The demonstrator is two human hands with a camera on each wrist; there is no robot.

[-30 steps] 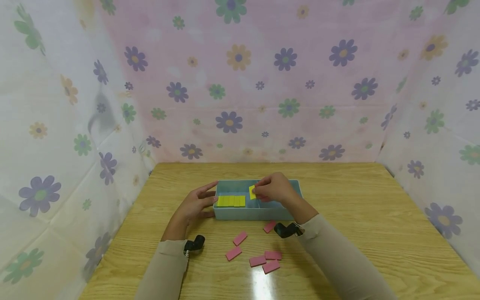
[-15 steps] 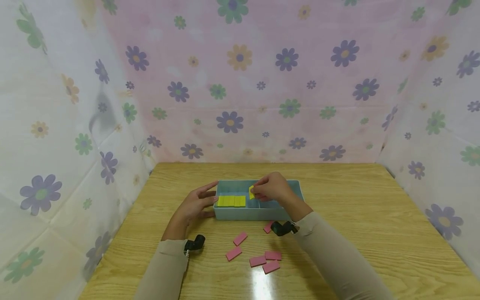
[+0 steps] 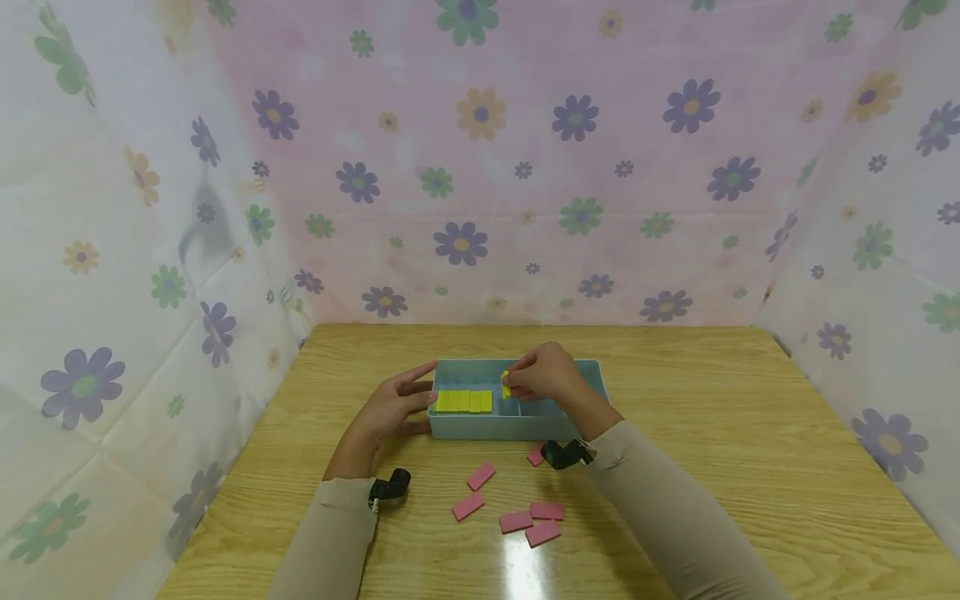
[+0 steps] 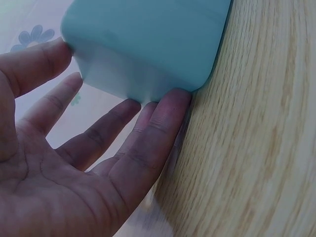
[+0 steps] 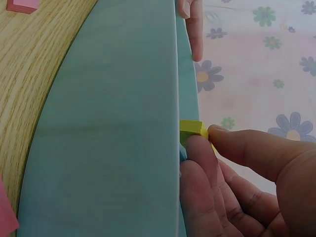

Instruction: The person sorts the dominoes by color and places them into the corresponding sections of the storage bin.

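A light blue divided box (image 3: 487, 428) stands on the table. Inside its left compartment, a row of yellow tiles (image 3: 463, 402) lines the front wall. My right hand (image 3: 551, 375) reaches over the box and pinches one yellow tile (image 3: 506, 385) between thumb and fingers, near the divider. In the right wrist view, this yellow tile (image 5: 192, 127) shows just past the box's front rim, its lower part hidden. My left hand (image 3: 390, 408) rests its spread fingers against the box's left end; in the left wrist view, the fingertips (image 4: 173, 101) touch the end wall.
Several pink tiles lie loose on the wooden table (image 3: 712, 417) in front of the box, among them a pink tile (image 3: 481, 477) and a touching group with another pink tile (image 3: 543, 533). Flower-patterned cloth (image 3: 525, 208) stands behind and at both sides.
The yellow tile in my right hand has turned from showing its broad face to nearly edge-on. The right forearm has shifted slightly left. My left hand stays in place.
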